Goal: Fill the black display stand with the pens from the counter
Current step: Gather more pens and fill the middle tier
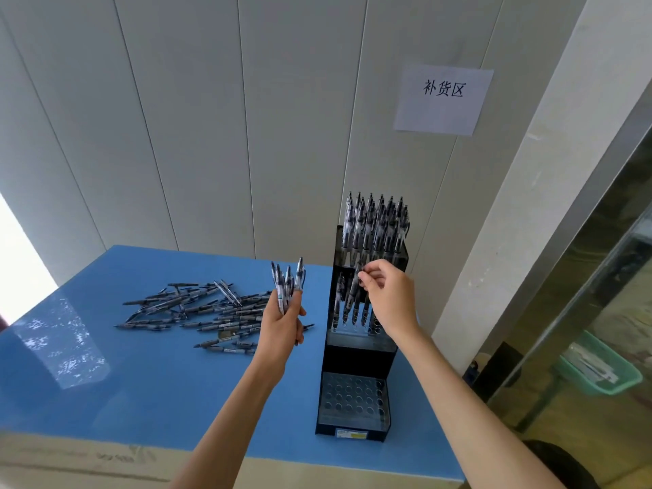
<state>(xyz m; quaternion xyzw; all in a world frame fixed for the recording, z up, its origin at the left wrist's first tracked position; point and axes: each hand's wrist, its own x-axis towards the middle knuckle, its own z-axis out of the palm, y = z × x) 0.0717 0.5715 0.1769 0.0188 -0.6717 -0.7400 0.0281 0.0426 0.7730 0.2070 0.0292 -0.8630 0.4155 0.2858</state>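
A black three-tier display stand (356,358) sits at the right of the blue counter (141,382). Its top tier is packed with upright pens (375,224). The middle tier holds several pens (347,305) on its left side. The bottom tier (352,395) shows bare holes. My left hand (282,322) grips a bundle of pens (287,280) upright beside the stand. My right hand (390,294) pinches one pen (357,280) at its top, over the middle tier. A loose pile of pens (208,308) lies on the counter to the left.
A grey panelled wall rises right behind the counter, bearing a paper sign (442,100). To the right stand a pale pillar and a glass door; a green basket (599,368) sits low beyond it. The counter's front edge (247,457) runs close to me.
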